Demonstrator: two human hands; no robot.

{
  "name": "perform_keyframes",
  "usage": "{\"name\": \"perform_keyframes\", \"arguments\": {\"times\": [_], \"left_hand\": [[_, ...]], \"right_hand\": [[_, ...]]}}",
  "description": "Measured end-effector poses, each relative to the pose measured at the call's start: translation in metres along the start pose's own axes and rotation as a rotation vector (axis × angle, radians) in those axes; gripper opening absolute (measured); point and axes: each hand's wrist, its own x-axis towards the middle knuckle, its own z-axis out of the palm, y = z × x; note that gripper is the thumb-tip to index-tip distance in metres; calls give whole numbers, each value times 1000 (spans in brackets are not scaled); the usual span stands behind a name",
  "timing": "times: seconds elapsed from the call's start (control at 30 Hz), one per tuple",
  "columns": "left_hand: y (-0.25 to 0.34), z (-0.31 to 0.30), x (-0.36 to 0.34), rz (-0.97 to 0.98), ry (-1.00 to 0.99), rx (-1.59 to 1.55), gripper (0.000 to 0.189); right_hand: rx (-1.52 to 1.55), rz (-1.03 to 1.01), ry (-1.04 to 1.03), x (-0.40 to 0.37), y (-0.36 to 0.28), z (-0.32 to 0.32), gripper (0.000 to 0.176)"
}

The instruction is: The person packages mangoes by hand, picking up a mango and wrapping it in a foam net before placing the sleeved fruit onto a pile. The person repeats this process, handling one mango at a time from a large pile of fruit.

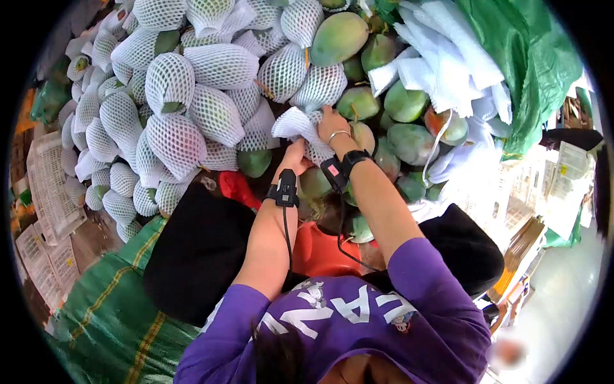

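White foam net (293, 123) is at the middle of the fruit pile, held by both hands. R hand (332, 130) is at its right side, fingers closed on the mesh. L hand (296, 155) is just under it, fingers also gripping the net but partly hidden. What is inside the net I cannot tell. Each wrist has a black band (284, 189) w/ a cable, and the R wrist also has a thin bracelet (338, 135). To the left & above, touching the net, are many netted mangoes (192, 96). To the right, just beside the R hand, are bare mangoes (404, 102), green. At top right, spare nets (448, 57) lie loose against a green sheet (537, 64). Under the arms is a black cloth (198, 249), w/ a green sack (109, 313) at lower left.
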Motion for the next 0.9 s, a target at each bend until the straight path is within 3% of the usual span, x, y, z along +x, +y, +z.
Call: {"name": "perform_keyframes", "arguments": {"times": [0.1,0.17,0.23,0.27,0.33,0.37,0.43,0.47,0.5,0.57,0.6,0.67,0.73,0.77,0.83,0.9], "left_hand": [[0,2,-5,-18,-1,-65,39],[-4,-5,-16,21,-157,-159,52],[-4,-9,-29,-50,-258,-239,53],[-6,-9,-31,-51,-257,-240,53],[-1,-4,-31,250,-390,-419,53],[6,-6,-29,203,-485,-406,49],[11,-4,-31,234,-520,-428,48],[13,0,-44,260,-571,-478,47],[15,5,-57,296,-631,-522,46],[23,10,-78,374,-763,-597,45],[29,12,-87,411,-830,-629,44],[50,13,-103,504,-953,-686,43],[83,-3,-116,637,-1009,-703,42],[103,-10,-123,698,-988,-698,42],[158,-29,-153,849,-587,-531,40],[217,-48,-179,922,-259,-474,38]], "right_hand": [[111,-16,15,-2,-1,-14,29],[-4,-88,-103,-7,-6,-35,23],[2,-148,-55,-38,-26,-69,19],[35,-279,44,-53,-34,-79,20],[159,-461,242,-84,-51,-95,24],[156,-472,249,-90,-57,-104,24],[656,-223,206,-104,-67,-121,28],[818,-90,52,-106,-70,-142,31],[815,-140,224,-103,-67,-140,34],[890,-81,54,-80,-44,-125,33],[1273,-26,-92,-74,-39,-102,35],[1454,-13,-177,-91,-47,-90,36],[1127,35,-336,-117,-44,-92,42],[678,-130,-91,-118,-29,-90,40],[73,-373,469,-115,18,-103,38],[-142,-356,753,-125,42,-157,44]]}}
